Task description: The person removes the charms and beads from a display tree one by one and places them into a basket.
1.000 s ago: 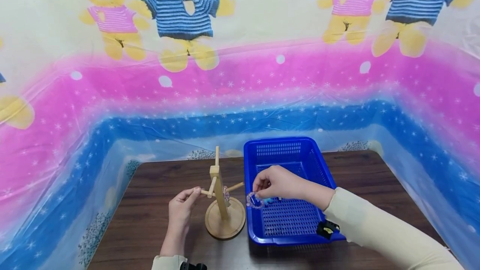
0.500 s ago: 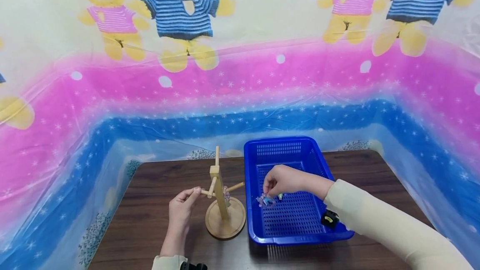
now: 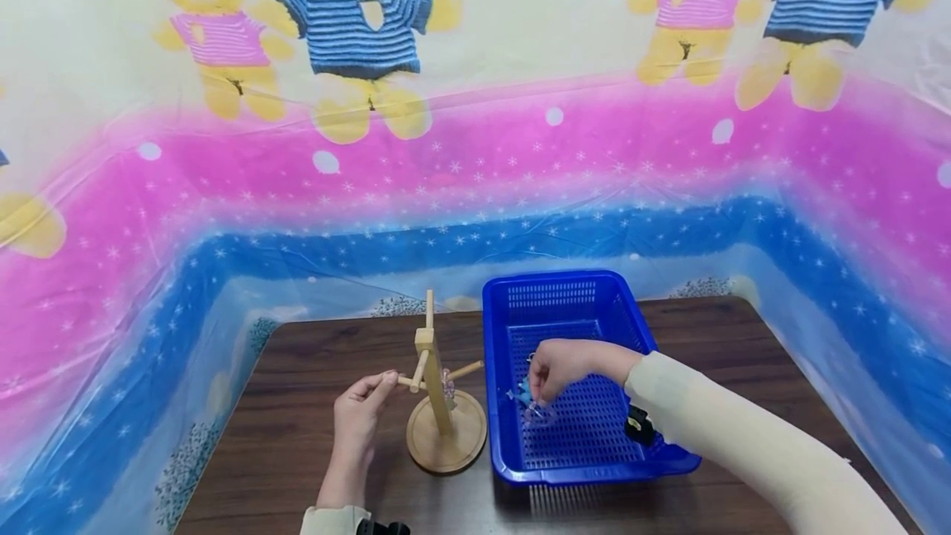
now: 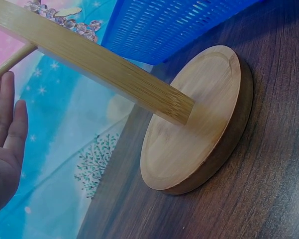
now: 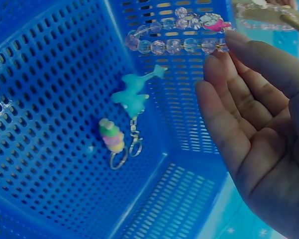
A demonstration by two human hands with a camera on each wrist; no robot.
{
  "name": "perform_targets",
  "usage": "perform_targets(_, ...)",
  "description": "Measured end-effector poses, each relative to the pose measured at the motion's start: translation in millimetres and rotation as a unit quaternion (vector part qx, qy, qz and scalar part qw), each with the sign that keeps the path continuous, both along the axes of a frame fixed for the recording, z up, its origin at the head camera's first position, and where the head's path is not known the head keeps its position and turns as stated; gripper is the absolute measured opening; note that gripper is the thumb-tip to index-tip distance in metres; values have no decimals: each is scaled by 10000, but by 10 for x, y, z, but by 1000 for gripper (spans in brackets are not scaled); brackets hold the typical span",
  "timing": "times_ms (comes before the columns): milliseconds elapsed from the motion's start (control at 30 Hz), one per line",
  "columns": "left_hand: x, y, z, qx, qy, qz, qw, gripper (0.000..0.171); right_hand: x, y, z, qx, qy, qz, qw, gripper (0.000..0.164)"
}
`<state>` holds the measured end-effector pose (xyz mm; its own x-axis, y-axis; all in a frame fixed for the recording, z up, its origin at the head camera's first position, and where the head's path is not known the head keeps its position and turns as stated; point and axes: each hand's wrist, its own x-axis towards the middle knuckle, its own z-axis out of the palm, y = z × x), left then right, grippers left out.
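Note:
My left hand pinches the end of a peg on the wooden stand, whose round base rests on the table. A beaded bracelet hangs on another peg of that stand. Over the blue basket, my right hand pinches a second bracelet of clear pink and bluish beads, with a small pink-and-white charm near the fingertips. Below it in the basket lie a turquoise figure keychain and a green, pink and yellow keychain, each with a metal ring.
The basket stands right of the stand on the dark wooden table, its wall close to the stand's base. A printed cloth with bears rises behind and around the table.
My right hand has carried the bracelet from the basket's left rim to the right and down, in over the basket. My left hand stays on the peg.

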<state>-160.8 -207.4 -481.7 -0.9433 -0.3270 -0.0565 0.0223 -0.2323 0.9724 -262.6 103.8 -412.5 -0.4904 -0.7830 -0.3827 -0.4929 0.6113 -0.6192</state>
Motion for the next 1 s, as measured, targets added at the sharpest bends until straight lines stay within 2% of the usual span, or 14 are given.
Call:
perform_targets(167, -1, 0, -4, -23, -37, -10, 10000, 32, -31, 2, -126, 188, -200, 42, 9996, 12)
perform_targets(300, -2, -4, -9, -27, -19, 17, 10000, 32, -49, 17, -218, 328, -465, -193, 9982, 12)
perform_targets(600, 9, 9, -10, 41, 162, 26, 9999, 34, -179, 93, -396, 522, -700, -607, 9943, 14)
perform_targets(800, 10, 11, 4, -30, 87, 73, 9999, 33, -288, 128, -508, 398, -692, -667, 9946, 13)
perform_targets(1000, 11, 1, -3, -142, 55, 53, 9999, 30, -335, 111, -627, 314, -559, -1019, 9927, 11)
